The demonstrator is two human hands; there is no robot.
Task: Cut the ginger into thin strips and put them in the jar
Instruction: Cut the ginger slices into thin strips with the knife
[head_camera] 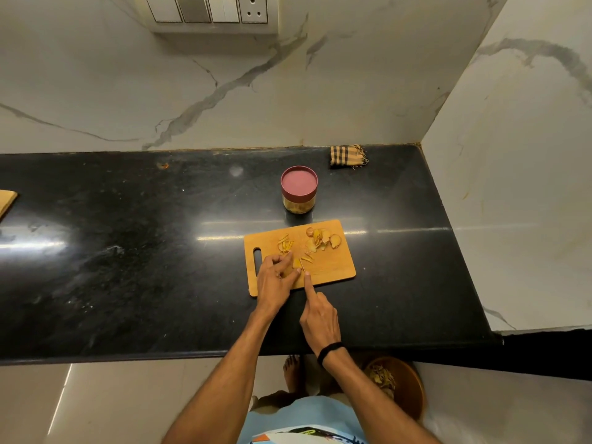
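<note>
A person stands at a black countertop with a wooden cutting board lying just right of the frame's centre. The left hand rests on the board's lower left part, near the handle slot. Its fingers are curled narrow and its fingertips pin down a small ginger piece.

The right hand comes in from below. Its forefinger lies straight along the back of a knife and the other fingers are folded in round the handle, which the hand itself hides. The blade shows only as a thin line, seen edge-on and set against the right side of the ginger piece. A black wristband circles the right wrist.

Higher on the board lie a small heap of ginger strips on the left and a pile of ginger slices on the right. A few more strips lie just right of the blade.

The jar stands on the counter just above the board, apart from it. Its maroon lid is on and something yellow shows through the clear wall.

A checked cloth lies folded by the wall, up and to the right of the jar. A switch panel sits on the marble wall at the top. At lower right a brown bowl on the floor holds scraps.
</note>
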